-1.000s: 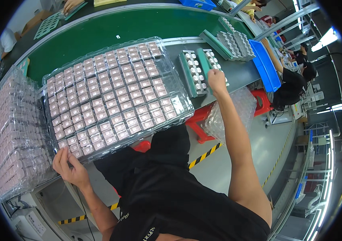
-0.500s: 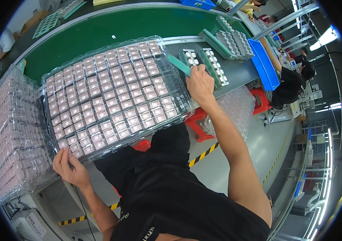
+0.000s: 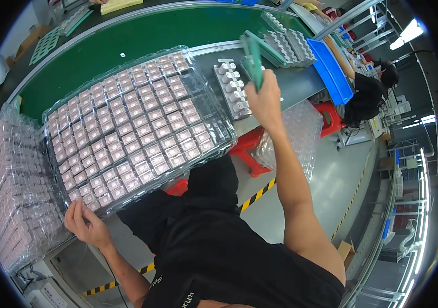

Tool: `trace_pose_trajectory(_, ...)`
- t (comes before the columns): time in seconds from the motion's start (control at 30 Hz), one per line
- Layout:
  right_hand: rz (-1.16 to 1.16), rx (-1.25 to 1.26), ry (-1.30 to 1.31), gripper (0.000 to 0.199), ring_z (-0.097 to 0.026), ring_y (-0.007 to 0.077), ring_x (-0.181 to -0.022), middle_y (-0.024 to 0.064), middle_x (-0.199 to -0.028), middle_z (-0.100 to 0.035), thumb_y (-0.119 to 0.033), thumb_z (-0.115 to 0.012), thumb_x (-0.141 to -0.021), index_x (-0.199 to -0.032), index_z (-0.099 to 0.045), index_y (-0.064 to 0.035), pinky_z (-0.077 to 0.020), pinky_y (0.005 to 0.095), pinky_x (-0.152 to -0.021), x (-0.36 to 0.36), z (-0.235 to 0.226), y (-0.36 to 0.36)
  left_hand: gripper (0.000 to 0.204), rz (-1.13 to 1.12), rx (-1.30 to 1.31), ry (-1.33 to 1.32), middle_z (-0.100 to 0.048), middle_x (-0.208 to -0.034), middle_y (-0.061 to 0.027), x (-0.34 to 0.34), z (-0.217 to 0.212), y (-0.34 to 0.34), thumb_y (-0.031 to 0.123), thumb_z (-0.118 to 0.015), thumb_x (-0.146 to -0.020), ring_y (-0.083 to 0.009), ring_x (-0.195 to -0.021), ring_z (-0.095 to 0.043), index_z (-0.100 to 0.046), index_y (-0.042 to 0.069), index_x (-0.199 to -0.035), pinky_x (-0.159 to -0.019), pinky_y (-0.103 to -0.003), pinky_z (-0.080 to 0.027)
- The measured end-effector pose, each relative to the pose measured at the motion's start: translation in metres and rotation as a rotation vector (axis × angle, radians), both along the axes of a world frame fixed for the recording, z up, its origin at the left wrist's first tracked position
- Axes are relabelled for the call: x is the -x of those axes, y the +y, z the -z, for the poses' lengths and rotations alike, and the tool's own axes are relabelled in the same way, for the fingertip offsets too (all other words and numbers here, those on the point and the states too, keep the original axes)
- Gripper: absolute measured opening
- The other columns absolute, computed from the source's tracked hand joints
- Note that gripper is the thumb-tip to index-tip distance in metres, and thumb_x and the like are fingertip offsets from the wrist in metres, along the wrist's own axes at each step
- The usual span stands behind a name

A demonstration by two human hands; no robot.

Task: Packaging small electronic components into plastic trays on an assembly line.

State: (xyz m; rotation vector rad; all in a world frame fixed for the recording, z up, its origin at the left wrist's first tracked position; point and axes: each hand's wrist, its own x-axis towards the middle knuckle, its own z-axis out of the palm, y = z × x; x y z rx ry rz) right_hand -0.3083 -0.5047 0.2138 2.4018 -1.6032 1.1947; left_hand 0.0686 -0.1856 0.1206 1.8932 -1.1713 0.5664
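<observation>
Pink square pieces fill most of a clear plastic tray (image 3: 206, 105), whose right-hand column of pockets holds none. At the tray's near left corner, my left hand (image 3: 89, 226) has its fingers curled and pinched on the edge. My right hand (image 3: 265, 100) grips a long green strip (image 3: 253, 59), raised and blurred by motion. Just left of that hand stands a grey rack (image 3: 221, 84) with a row of white cylindrical pieces (image 3: 236, 95). A second rack is mostly hidden behind my hand and the strip.
Stacked filled trays (image 3: 16, 179) rise at the left. Beyond the tray runs a green conveyor belt (image 3: 85, 66). Grey toothed racks (image 3: 288, 46) and a blue bin (image 3: 332, 72) lie at right. Red stools (image 3: 249, 151) and clear empty trays (image 3: 291, 138) stand below; co-workers sit farther right.
My right hand has moved slightly right with the green strip, which has swung from slanting over the tray to nearly upright. The near rack's white pieces are now uncovered. My left hand stays at the corner.
</observation>
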Motion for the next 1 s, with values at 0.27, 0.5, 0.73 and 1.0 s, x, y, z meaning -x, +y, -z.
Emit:
trace_pose_trajectory(0.27, 0.032, -0.560, -0.212, 0.065, -0.066, 0.0187, -0.079, 0.0155, -0.097, -0.069, -0.019, -0.072, -0.079, -0.137, -0.049, 0.0014, -0.0523, 0.0324, -0.070, 0.057, 0.029, -0.014, 0.027, 0.010, -0.051, 0.010, -0.068, -0.111, -0.0116, 0.001, 0.000, -0.003, -0.009, -0.061, -0.087, -0.0276, -0.106, -0.060, -0.072, 0.000, -0.109, -0.092, -0.039, -0.047)
trace_pose_trajectory(0.5, 0.014, -0.714, -0.198, 0.054, -0.067, 0.0225, -0.093, 0.0179, -0.103, -0.070, -0.019, -0.072, -0.078, -0.127, -0.061, 0.0020, -0.0522, 0.0345, -0.083, 0.061, 0.019, -0.019, 0.028, -0.004, -0.067, 0.037, -0.067, -0.112, -0.0115, 0.000, 0.004, 0.001, -0.011, -0.061, -0.086, -0.0271, -0.105, -0.060, -0.072, 0.000, -0.109, -0.090, -0.038, -0.048)
trace_pose_trajectory(0.73, 0.043, -0.524, 0.222, 0.045, -0.067, 0.0406, -0.101, 0.0265, -0.110, -0.069, -0.018, -0.070, -0.079, -0.120, -0.063, -0.0009, -0.0519, 0.0454, -0.090, 0.074, 0.021, -0.026, 0.026, 0.002, -0.111, -0.006, -0.066, -0.116, -0.0127, -0.004, 0.007, -0.001, -0.007, -0.061, -0.090, -0.0278, -0.109, -0.060, -0.072, 0.000, -0.112, -0.090, -0.037, -0.048)
trace_pose_trajectory(1.0, 0.056, -0.143, 0.048, 0.046, -0.067, 0.0393, -0.107, 0.0206, -0.113, -0.071, -0.015, -0.070, -0.083, -0.128, -0.061, -0.0080, -0.0513, 0.0443, -0.093, 0.102, -0.026, -0.110, 0.028, -0.035, -0.173, -0.035, -0.066, -0.112, -0.0116, -0.002, 0.003, 0.001, -0.010, -0.061, -0.086, -0.0286, -0.108, -0.059, -0.071, 0.000, -0.109, -0.094, -0.040, -0.046)
